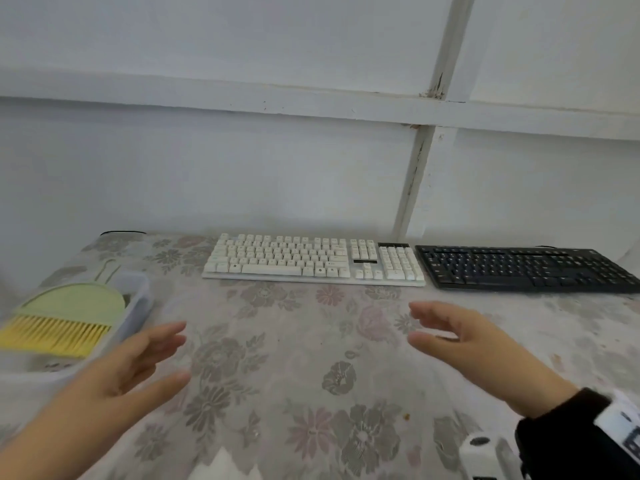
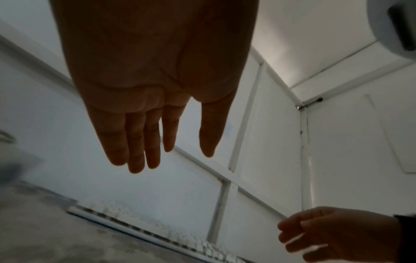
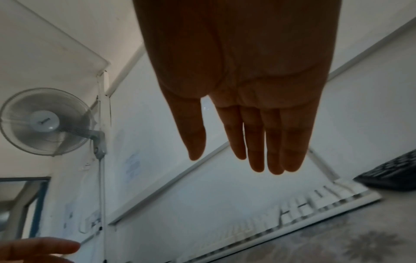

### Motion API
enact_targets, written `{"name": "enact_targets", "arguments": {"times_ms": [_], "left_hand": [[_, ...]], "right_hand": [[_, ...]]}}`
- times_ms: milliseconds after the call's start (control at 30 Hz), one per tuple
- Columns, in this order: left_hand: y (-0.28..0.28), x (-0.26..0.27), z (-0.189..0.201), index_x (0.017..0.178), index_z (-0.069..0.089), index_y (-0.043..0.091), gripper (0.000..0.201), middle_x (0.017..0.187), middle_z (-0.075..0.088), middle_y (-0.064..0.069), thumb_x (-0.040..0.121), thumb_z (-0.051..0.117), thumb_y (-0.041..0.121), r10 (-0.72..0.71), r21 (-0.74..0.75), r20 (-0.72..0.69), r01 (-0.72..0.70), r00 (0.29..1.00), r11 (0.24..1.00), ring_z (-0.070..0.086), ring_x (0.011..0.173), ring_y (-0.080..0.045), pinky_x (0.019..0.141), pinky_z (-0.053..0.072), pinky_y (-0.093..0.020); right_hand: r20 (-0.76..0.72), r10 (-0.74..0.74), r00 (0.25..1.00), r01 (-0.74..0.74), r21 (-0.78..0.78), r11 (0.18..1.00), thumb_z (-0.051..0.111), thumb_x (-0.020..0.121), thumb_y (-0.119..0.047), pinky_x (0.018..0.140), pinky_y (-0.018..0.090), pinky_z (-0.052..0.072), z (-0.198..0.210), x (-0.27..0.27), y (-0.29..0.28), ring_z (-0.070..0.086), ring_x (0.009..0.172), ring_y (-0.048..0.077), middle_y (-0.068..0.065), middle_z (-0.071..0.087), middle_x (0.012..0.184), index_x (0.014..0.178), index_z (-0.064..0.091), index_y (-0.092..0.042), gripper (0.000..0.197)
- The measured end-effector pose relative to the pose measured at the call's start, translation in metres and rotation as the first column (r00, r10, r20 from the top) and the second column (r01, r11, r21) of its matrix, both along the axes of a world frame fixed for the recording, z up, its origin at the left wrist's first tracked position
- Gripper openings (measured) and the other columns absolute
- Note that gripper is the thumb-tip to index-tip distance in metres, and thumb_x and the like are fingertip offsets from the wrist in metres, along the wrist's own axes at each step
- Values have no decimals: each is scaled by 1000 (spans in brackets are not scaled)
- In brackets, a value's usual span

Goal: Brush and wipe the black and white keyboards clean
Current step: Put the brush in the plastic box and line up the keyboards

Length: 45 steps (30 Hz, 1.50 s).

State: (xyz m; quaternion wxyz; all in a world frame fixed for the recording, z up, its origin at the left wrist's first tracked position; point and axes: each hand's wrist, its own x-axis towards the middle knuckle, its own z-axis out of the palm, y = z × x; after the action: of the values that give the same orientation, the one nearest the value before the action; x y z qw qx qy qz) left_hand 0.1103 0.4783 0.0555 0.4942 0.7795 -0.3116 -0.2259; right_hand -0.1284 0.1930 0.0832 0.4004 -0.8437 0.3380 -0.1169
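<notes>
While both hands hover above the bench, left hand and right hand have fingers straight and spread, gripping nothing. White keyboard lies beyond the fingertips, black keyboard beyond-right. Brush sits just left of left hand. Only right wrist view shows a wall fan.

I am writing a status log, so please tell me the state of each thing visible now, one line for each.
left hand: open, holds nothing
right hand: open, holds nothing
white keyboard: flat on table, untouched
black keyboard: flat, right of white one, untouched
brush: lying in clear container
</notes>
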Motion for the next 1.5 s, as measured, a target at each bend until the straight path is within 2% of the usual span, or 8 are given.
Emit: {"name": "enact_targets", "arguments": {"times_ms": [100,400,533,767,967,1133,1267,1500], "left_hand": [[36,6,-11,108,57,58,80,111,64,27,32,74,78,32,-30,-9,-32,999,999,57,104,13,91,49,-30],[102,70,-32,115,55,53,87,116,62,25,35,69,84,47,-96,47,-42,998,995,52,110,15,86,41,-1],[117,108,-23,112,56,55,62,120,62,22,54,78,54,59,-201,112,-35,992,979,52,112,14,87,40,0],[130,169,-16,103,50,67,89,118,53,39,18,70,84,-28,-82,13,29,1000,996,43,116,18,98,40,-26],[124,193,-20,147,12,34,160,136,30,23,7,78,74,-188,124,-124,203,974,971,37,122,-5,98,36,-26],[116,199,-20,117,20,62,109,108,34,52,34,89,51,-257,108,-108,269,960,957,46,103,17,77,40,-8],[105,211,-22,100,31,55,70,91,37,64,72,78,11,-315,140,-49,319,948,938,44,90,34,84,39,-9],[70,249,-16,127,38,42,77,123,55,21,64,81,33,-351,279,56,323,935,904,51,116,-2,102,43,-36]], "right_hand": [[25,64,998,-64,28,998,61,69,-57,96,12,39,-5,14,39,47,114,-12,-25,52,125,131,47,-37,66],[11,202,979,-202,110,973,57,87,-47,110,23,32,-16,110,141,35,128,-6,-24,37,139,143,30,-37,63],[24,236,972,-236,169,957,56,88,-48,114,27,28,-19,164,180,28,135,-2,-21,28,146,147,20,-35,71],[30,238,971,-239,222,945,59,88,-44,114,30,27,-28,238,226,24,139,5,-13,21,153,150,15,-27,78],[-18,274,962,-261,249,933,69,82,-40,110,27,31,-36,274,241,28,138,11,-10,27,149,149,16,-27,86],[-28,256,966,-242,242,940,76,75,-34,110,29,32,-48,288,242,32,133,9,-11,31,143,150,13,-27,98],[-46,251,967,-236,211,949,77,73,-36,113,33,31,-51,300,234,28,138,11,-9,28,149,151,8,-25,105],[-164,242,956,-223,125,967,73,79,-35,109,30,33,-40,327,209,32,136,18,2,27,150,151,4,-16,101]]}}
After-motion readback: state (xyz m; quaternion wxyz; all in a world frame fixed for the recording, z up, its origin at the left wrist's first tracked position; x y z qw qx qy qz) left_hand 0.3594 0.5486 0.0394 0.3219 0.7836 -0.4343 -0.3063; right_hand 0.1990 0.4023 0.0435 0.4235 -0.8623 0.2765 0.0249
